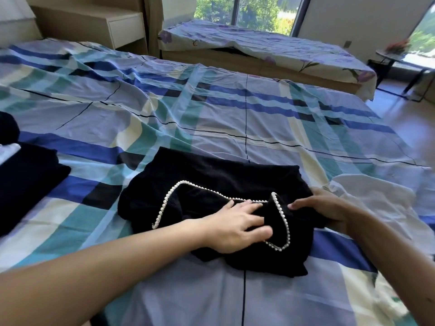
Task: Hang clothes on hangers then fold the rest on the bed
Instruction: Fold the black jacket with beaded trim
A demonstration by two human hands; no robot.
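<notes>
Noted at the near middle of the bed: black garment, crumpled and partly doubled over, edged with a pearl trim looping across its top. Pressed flat on the garment, just inside the trim: left grip, a bare hand, fingers spread and straight, pointing right. Laid over the garment's right edge: right grip, fingers reaching left toward the trim; thumb hidden, so impossible to tell whether pinching the cloth or merely resting. Just beside the right grip, on the far side from the black garment: rumpled white garment. Well apart at the left edge: folded dark garment on the same plaid sheet. Beyond the bed: second bed under a floral sheet, pale bedside cabinet, window with greenery outside, small dark table at far right.
</notes>
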